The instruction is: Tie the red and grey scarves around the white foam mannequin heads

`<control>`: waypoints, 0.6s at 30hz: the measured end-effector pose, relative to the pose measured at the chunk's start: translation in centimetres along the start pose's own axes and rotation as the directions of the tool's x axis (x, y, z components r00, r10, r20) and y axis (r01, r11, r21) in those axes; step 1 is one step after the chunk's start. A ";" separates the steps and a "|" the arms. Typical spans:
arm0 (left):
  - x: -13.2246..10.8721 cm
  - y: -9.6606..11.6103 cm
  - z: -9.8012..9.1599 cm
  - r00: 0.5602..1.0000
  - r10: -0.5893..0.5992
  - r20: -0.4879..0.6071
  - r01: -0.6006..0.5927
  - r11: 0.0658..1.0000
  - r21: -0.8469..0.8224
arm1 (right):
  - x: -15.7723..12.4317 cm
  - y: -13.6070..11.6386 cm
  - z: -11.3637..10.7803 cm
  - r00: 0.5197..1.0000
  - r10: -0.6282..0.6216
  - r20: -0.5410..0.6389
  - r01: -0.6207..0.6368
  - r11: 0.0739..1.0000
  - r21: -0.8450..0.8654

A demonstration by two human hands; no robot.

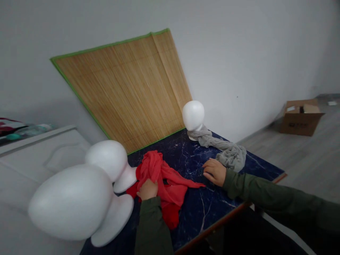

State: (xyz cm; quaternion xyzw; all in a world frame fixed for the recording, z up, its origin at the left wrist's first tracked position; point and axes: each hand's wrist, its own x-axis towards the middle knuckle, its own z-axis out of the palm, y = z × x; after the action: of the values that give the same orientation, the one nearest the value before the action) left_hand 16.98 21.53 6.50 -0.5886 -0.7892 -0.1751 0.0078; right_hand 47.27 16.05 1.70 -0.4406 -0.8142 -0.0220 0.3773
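Observation:
My left hand is closed on a red scarf, which lies bunched in loose folds on the dark blue marbled table. One thin end of the scarf points right, toward my right hand. That hand rests on the tabletop with its fingers stretched and slightly bent, and nothing shows in it. Just behind it lies a crumpled grey scarf, whose other end lies at the neck of a white mannequin head at the back corner.
Two more white mannequin heads, a nearer one and one behind it, are at the table's left side. A bamboo mat with green edging leans on the wall. A white cabinet stands left; a cardboard box sits on the floor right.

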 end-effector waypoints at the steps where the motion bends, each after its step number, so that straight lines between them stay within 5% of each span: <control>1: 0.0 -0.1 0.0 0.999 0.011 -0.034 -0.011 1.000 -0.011 | 0.6 -1.1 1.1 0.999 -0.042 0.008 0.041 0.995 0.090; 4: -0.2 0.7 -0.7 0.984 0.026 -0.174 -0.034 0.998 -0.046 | 2.9 -3.8 4.4 0.998 -0.054 0.009 0.046 0.910 0.413; 6: -0.5 1.5 -1.4 0.966 0.031 -0.258 -0.053 0.995 -0.079 | 4.9 -4.9 6.5 0.982 0.178 0.060 -0.172 0.720 0.672; 8: -1.0 2.2 -2.0 0.940 0.091 -0.329 -0.153 0.974 -0.168 | 6.7 -5.4 8.0 0.870 0.446 0.209 -0.406 0.409 0.818; 10: -2.1 3.1 -1.9 0.915 0.215 -0.342 -0.325 0.896 -0.304 | 7.9 -5.5 8.7 0.747 0.535 0.395 -0.530 0.121 0.839; 13: -4.3 4.6 -0.6 0.837 0.508 -0.204 -0.536 0.686 -0.492 | 8.5 -4.9 7.8 0.756 0.273 0.595 -0.545 -0.241 0.803; 15: -5.6 5.6 0.4 0.720 0.691 -0.067 -0.588 0.556 -0.588 | 8.5 -4.3 6.4 0.792 0.056 0.608 -0.534 -0.418 0.735; 17: -6.1 6.2 0.9 0.633 0.774 0.036 -0.546 0.479 -0.687 | 8.5 -3.7 4.9 0.800 0.049 0.598 -0.523 -0.431 0.735; 18: -6.0 6.2 1.0 0.641 0.765 0.066 -0.484 0.470 -0.738 | 8.6 -3.4 4.2 0.795 0.120 0.595 -0.506 -0.409 0.759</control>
State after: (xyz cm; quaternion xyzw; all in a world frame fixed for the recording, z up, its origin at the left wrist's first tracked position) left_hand 24.82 17.79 5.96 -0.8238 -0.3775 -0.3055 -0.2923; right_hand 39.46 21.53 5.15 -0.1805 -0.3643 0.7937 0.4524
